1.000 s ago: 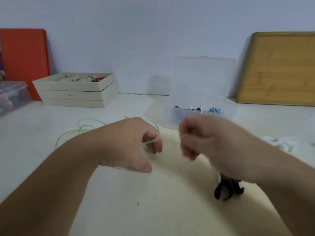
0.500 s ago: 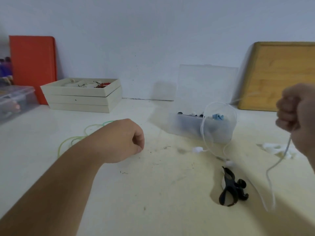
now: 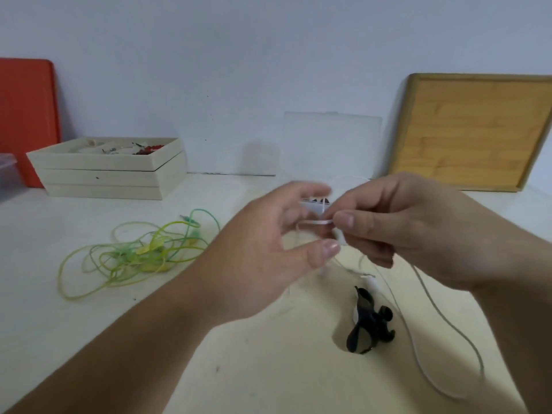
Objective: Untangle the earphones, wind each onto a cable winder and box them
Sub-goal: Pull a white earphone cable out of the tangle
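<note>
Above the black cable winder [image 3: 368, 324], the right hand [image 3: 412, 231] pinches the white earphone cable [image 3: 433, 306]; the left hand [image 3: 268, 252] is spread beside it.

Plain craft workbench [image 3: 89, 324]: stacked sorting trays [image 3: 113, 171], boards against bare wall.

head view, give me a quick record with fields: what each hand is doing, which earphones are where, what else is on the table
left hand: left hand open, fingers spread beside the white cable
right hand: right hand pinching the white earphone cable
white cable slack: trails over the table to the right
green earphones: tangled heap, left, untouched
black cable winder: on table, below the hands
clear box: behind the hands, lid up
wooden board: leaning on wall
</note>
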Available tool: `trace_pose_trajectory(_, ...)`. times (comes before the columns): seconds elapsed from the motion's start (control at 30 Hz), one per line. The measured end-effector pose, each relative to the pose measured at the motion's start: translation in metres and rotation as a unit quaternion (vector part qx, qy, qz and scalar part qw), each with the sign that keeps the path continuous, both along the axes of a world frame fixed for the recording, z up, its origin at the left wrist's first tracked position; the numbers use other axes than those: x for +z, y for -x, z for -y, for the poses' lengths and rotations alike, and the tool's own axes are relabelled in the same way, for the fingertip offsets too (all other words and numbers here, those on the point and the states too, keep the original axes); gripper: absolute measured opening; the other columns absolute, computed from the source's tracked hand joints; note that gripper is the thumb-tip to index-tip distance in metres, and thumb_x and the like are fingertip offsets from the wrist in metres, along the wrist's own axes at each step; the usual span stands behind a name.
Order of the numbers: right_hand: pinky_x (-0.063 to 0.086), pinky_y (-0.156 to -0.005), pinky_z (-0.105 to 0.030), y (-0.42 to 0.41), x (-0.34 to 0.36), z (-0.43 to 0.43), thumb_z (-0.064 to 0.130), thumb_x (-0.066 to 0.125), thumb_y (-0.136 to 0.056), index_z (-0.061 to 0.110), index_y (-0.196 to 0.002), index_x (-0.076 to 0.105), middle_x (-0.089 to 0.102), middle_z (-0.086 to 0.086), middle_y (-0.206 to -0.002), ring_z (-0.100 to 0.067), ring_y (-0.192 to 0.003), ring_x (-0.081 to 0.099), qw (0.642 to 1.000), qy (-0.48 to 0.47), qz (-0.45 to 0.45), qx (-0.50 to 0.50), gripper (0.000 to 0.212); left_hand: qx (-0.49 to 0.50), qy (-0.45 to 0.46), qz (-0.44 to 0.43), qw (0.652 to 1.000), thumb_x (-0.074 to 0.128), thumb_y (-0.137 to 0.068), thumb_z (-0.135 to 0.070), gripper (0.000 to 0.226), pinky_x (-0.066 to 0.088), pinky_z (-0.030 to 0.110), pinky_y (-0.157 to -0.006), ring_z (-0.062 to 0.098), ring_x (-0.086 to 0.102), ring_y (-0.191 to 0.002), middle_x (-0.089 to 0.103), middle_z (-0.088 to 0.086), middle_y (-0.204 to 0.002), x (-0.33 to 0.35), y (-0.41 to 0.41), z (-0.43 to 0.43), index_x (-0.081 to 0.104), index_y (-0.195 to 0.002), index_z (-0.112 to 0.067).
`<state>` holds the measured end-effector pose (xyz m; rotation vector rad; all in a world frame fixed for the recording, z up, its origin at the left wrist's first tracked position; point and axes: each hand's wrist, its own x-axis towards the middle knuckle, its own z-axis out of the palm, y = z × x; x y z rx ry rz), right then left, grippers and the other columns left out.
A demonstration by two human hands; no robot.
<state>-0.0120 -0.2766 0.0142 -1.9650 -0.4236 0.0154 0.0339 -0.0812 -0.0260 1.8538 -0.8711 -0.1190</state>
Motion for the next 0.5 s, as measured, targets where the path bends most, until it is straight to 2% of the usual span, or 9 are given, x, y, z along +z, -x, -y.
trace_pose_trajectory(0.03, 0.031, -0.045, -0.026, -0.002, 0.000, 0.002, 0.014, 0.062, -0.092, 0.009, -0.078, 0.072, 0.046, -0.001, -0.051, -0.016, -0.049, 0.033, 0.998, -0.034, 0.020, -0.038, 0.018, 0.006, 0.005, -0.009, 1.000, 0.071, -0.088, -0.025, 0.025, 0.052, 0.025, -0.075, 0.009, 0.068, -0.080, 0.075, 0.001, -0.091, 0.000, 0.001, 0.002, 0.067, -0.112, -0.025)
trace_pose_trajectory(0.07, 0.027, -0.043, -0.024, -0.004, 0.000, 0.007, 0.008, 0.056, -0.095, 0.007, -0.077, 0.068, 0.045, 0.001, -0.050, -0.014, -0.047, 0.031, 0.991, -0.092, 0.031, -0.091, 0.021, 0.026, 0.013, -0.011, 1.000, 0.069, -0.091, -0.022, 0.007, 0.046, 0.024, -0.062, 0.013, 0.062, -0.062, 0.074, 0.005, -0.077, 0.002, 0.001, 0.002, 0.071, -0.098, -0.021)
trace_pose_trajectory(0.1, 0.021, -0.042, -0.023, -0.007, 0.003, 0.015, 0.006, 0.051, -0.097, 0.007, -0.077, 0.065, 0.040, 0.002, -0.049, -0.012, -0.046, 0.026, 0.976, -0.160, 0.033, -0.143, 0.025, 0.056, 0.022, -0.013, 0.998, 0.066, -0.093, -0.023, 0.008, 0.043, 0.022, -0.059, 0.017, 0.057, -0.054, 0.072, 0.005, -0.069, 0.000, -0.002, 0.001, 0.072, -0.088, -0.019)
trace_pose_trajectory(0.17, 0.010, -0.041, -0.022, -0.010, 0.011, 0.032, 0.011, 0.047, -0.099, 0.011, -0.074, 0.060, 0.027, 0.003, -0.051, -0.010, -0.046, 0.017, 0.930, -0.285, 0.029, -0.231, 0.028, 0.101, 0.046, -0.047, 0.993, 0.063, -0.095, -0.024, 0.018, 0.044, 0.020, -0.060, 0.018, 0.057, -0.055, 0.067, 0.002, -0.060, 0.000, -0.006, -0.002, 0.072, -0.081, -0.017)
trace_pose_trajectory(0.27, 0.011, -0.037, -0.022, -0.009, 0.016, 0.053, 0.015, 0.047, -0.097, 0.016, -0.071, 0.057, 0.024, 0.006, -0.049, -0.009, -0.044, 0.014, 0.854, -0.403, 0.002, -0.330, 0.028, 0.136, 0.051, -0.084, 0.986, 0.058, -0.096, -0.019, 0.021, 0.036, 0.010, -0.043, 0.006, 0.053, -0.043, 0.065, 0.001, -0.059, 0.001, -0.008, -0.005, 0.070, -0.079, -0.012)
trace_pose_trajectory(0.3, 0.011, -0.037, -0.022, -0.008, 0.016, 0.058, 0.016, 0.047, -0.097, 0.016, -0.070, 0.057, 0.024, 0.007, -0.048, -0.009, -0.044, 0.014, 0.837, -0.416, -0.007, -0.355, 0.029, 0.146, 0.037, -0.080, 0.985, 0.057, -0.097, -0.020, 0.023, 0.034, 0.012, -0.042, 0.005, 0.050, -0.041, 0.066, 0.003, -0.060, 0.001, -0.009, -0.006, 0.070, -0.079, -0.014)
trace_pose_trajectory(0.37, 0.009, -0.039, -0.022, -0.007, 0.016, 0.062, 0.015, 0.047, -0.096, 0.015, -0.070, 0.056, 0.024, 0.007, -0.046, -0.009, -0.043, 0.014, 0.828, -0.406, -0.020, -0.386, 0.028, 0.147, -0.009, -0.057, 0.987, 0.054, -0.099, -0.026, 0.026, 0.035, 0.021, -0.049, 0.010, 0.051, -0.046, 0.066, 0.006, -0.057, -0.005, -0.013, -0.007, 0.069, -0.079, -0.021)
trace_pose_trajectory(0.5, 0.008, -0.041, -0.022, -0.005, 0.013, 0.062, 0.016, 0.059, -0.090, 0.011, -0.071, 0.059, 0.026, 0.007, -0.043, -0.010, -0.039, 0.015, 0.859, -0.322, -0.036, -0.396, 0.019, 0.063, -0.139, 0.004, 0.988, 0.050, -0.099, -0.044, 0.030, 0.041, 0.024, -0.050, 0.008, 0.051, -0.045, 0.063, 0.006, -0.053, -0.007, -0.005, -0.004, 0.070, -0.081, -0.031)
